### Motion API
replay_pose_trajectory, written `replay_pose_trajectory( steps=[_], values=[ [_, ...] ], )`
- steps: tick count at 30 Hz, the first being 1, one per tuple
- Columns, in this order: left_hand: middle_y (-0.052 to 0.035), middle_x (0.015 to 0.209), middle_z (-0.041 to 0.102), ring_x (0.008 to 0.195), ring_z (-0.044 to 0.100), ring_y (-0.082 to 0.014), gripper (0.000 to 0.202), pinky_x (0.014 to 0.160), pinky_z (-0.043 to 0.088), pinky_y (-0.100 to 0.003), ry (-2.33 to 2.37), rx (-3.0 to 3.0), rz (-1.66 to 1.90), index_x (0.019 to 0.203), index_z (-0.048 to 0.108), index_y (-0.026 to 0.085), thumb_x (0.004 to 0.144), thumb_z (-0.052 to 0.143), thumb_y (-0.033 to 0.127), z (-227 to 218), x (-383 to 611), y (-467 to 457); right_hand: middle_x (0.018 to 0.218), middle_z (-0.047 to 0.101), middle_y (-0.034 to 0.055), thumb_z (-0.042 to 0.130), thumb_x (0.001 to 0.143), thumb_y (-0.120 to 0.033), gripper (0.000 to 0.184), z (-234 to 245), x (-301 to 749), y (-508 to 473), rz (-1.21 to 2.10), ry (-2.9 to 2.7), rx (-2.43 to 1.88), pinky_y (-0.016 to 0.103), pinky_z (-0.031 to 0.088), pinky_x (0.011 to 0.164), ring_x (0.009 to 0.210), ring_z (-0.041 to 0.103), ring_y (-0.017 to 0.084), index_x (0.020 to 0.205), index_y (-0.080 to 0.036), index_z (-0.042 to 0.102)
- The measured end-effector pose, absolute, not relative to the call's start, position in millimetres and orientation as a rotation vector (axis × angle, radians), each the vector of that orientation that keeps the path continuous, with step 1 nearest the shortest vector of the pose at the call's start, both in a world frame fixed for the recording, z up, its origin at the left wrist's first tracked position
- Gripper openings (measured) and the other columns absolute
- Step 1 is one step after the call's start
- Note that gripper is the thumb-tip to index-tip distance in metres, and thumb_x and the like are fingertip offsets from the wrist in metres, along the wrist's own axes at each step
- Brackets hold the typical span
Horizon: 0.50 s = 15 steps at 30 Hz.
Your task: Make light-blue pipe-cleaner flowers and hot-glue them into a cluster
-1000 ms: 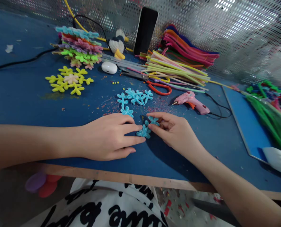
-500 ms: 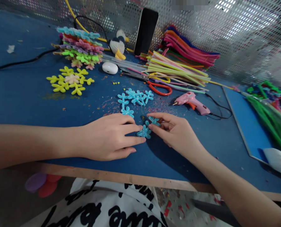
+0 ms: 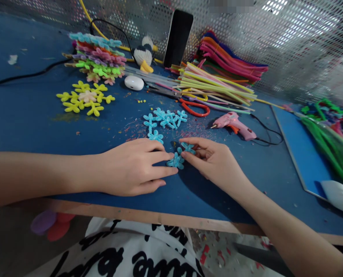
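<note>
A light-blue chenille flower (image 3: pixel 176 162) lies on the blue tabletop (image 3: pixel 148 206) at the tips of the left hand (image 3: pixel 134 165), whose fingers are spread, the index and middle tips touching or nearly touching its petals. The right hand (image 3: pixel 210 156) pinches a second light-blue chenille piece (image 3: pixel 187 146) between thumb and index finger, right against the flower; whether the two are joined cannot be told. Over the last second neither hand has visibly shifted, which suggests steady holding rather than repositioning. Just beyond the fingertips sits a light-blue chenille cluster (image 3: pixel 167 118); right of it, beyond the right fingers, lies a pink hot glue gun (image 3: pixel 236 125). No brand or label is legible on the glue gun or the smartphone (image 3: pixel 178 38) farther off. Nearer the wearer than the fingers, a white garment (image 3: pixel 148 234) bears large black script, too folded and cropped to read confidently.
</note>
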<state>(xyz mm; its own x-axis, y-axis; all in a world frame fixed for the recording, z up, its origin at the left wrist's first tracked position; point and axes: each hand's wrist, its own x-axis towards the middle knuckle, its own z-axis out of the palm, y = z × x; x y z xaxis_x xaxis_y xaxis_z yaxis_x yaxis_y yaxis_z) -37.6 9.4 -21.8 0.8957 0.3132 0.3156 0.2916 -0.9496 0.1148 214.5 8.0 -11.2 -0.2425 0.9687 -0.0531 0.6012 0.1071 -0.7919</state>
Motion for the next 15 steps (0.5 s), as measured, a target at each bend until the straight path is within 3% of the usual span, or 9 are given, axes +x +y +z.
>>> replay_pose_trajectory(
  steps=[7, 10, 13, 15],
  values=[
    [-0.0127, 0.132, 0.066, 0.115, 0.060, -0.0302, 0.038, 0.095, 0.054, -0.045, 0.483, 2.987, 0.517, 0.133, 0.065, 0.022, 0.097, 0.058, 0.032, -22.2, -38.0, 9.6, 0.060, 0.055, -0.0029, 0.070, 0.087, -0.034, 0.038, -11.1, 213.1, 5.7, 0.917, -1.917, -1.506, 0.023, 0.036, 0.046, 0.049, 0.045, 0.009, 0.121, -0.019, 0.073],
    [-0.0145, 0.135, 0.064, 0.116, 0.061, -0.0312, 0.039, 0.096, 0.054, -0.047, 0.501, 2.978, 0.519, 0.134, 0.065, 0.024, 0.096, 0.059, 0.032, -22.9, -38.6, 9.2, 0.084, 0.065, 0.0034, 0.070, 0.087, -0.034, 0.039, -10.2, 214.5, 3.6, 0.871, -1.951, -1.446, 0.022, 0.042, 0.047, 0.056, 0.053, 0.009, 0.124, -0.021, 0.072],
    [-0.0168, 0.136, 0.062, 0.118, 0.061, -0.0340, 0.040, 0.096, 0.054, -0.051, 0.522, 2.979, 0.517, 0.135, 0.065, 0.024, 0.096, 0.059, 0.032, -23.3, -39.1, 8.9, 0.118, 0.064, 0.0097, 0.070, 0.088, -0.036, 0.041, -7.8, 215.8, 1.7, 0.875, -1.925, -1.390, 0.022, 0.046, 0.046, 0.060, 0.056, 0.008, 0.127, -0.023, 0.069],
    [-0.0169, 0.136, 0.062, 0.118, 0.060, -0.0347, 0.041, 0.095, 0.054, -0.051, 0.523, 2.985, 0.501, 0.136, 0.064, 0.024, 0.097, 0.058, 0.032, -23.2, -39.5, 8.8, 0.118, 0.064, 0.0102, 0.068, 0.090, -0.038, 0.042, -5.9, 215.9, 0.9, 0.901, -1.874, -1.417, 0.023, 0.045, 0.045, 0.056, 0.055, 0.007, 0.128, -0.023, 0.068]
  ],
)
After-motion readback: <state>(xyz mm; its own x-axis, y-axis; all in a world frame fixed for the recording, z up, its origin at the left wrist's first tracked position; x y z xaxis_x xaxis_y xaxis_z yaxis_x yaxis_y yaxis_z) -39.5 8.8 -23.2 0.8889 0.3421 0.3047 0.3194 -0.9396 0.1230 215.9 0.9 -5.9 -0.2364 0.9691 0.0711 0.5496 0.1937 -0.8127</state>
